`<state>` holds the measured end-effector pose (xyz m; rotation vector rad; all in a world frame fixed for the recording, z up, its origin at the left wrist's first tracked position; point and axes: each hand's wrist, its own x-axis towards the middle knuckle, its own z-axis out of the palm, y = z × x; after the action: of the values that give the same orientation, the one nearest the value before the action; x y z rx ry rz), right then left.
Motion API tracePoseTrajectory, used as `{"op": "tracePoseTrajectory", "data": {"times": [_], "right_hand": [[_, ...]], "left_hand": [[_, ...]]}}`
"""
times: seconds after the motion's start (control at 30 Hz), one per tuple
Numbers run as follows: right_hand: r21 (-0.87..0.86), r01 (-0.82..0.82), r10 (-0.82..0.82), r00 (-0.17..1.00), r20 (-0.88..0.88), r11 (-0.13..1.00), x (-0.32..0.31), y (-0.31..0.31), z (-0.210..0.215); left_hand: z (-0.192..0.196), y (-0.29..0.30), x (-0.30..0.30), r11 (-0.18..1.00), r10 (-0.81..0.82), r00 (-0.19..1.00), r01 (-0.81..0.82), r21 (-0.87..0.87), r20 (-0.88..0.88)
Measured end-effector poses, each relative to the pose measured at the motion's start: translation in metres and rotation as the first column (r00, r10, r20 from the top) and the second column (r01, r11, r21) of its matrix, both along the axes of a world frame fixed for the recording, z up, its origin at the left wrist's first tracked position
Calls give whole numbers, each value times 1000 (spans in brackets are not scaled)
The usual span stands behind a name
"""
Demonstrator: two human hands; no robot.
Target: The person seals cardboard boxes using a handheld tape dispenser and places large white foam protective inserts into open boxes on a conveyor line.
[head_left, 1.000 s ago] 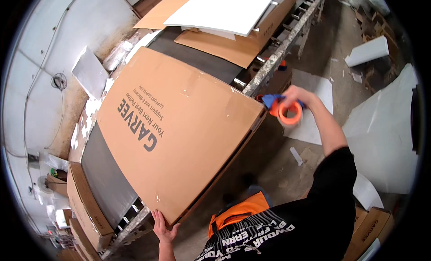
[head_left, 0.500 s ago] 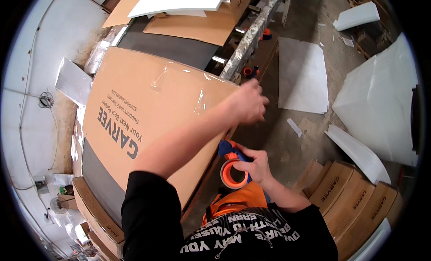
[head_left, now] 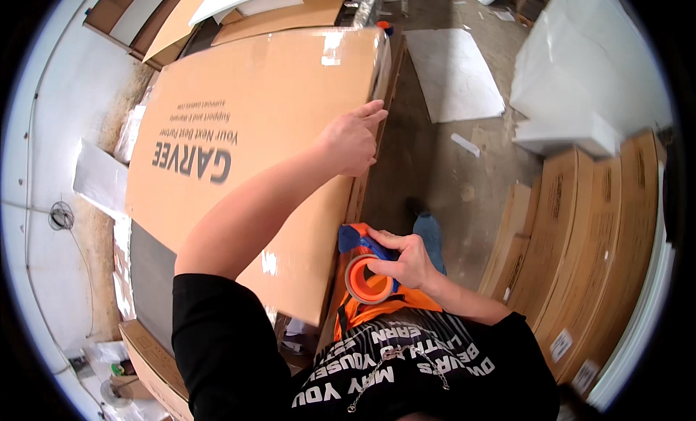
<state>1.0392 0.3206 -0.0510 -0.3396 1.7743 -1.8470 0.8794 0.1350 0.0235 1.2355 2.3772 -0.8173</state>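
A large flat brown cardboard box (head_left: 290,80) with dark print lies before me, strips of clear tape shining near its edges. My left hand (head_left: 349,140) rests on the box's right edge, index and middle fingers stretched out and the others partly bent. Closer to my body, beside the box's near right side, my right hand (head_left: 409,261) is closed round the handle of a blue and orange tape dispenser (head_left: 370,280). Its roll faces up with an orange core. No tape strip can be made out running from the dispenser to the box.
A dark grey work surface (head_left: 151,283) shows under the box's left side. Tall brown cartons (head_left: 573,240) stand at the right, with a white wrapped stack (head_left: 580,66) behind them. On the floor lies a white sheet (head_left: 453,73). More cardboard (head_left: 290,19) sits beyond the box.
My left hand has come down from above the box's right edge onto that edge. The view has turned somewhat. My right hand keeps its grip on the tape dispenser.
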Motion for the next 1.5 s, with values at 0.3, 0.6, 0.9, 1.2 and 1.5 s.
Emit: {"op": "tracePoseTrajectory", "data": {"times": [0.3,0.6,0.9,1.2,1.5], "right_hand": [[90,-15,26,992,-122,996,219,-15,-14],[545,-27,348,796,-496,838,188,-161,-44],[-284,361,-293,922,255,888,142,16,-79],[188,15,29,973,-229,982,224,-51,-63],[573,-443,721,489,-491,690,217,-168,-104]], "left_hand": [[-2,-31,199,945,-113,993,95,313,40],[-24,-63,250,860,-163,987,147,489,-9],[-35,-76,267,782,139,990,-100,615,-16],[-35,-68,272,727,126,992,-76,683,-24],[-59,-82,285,787,-33,997,67,614,-66]]}}
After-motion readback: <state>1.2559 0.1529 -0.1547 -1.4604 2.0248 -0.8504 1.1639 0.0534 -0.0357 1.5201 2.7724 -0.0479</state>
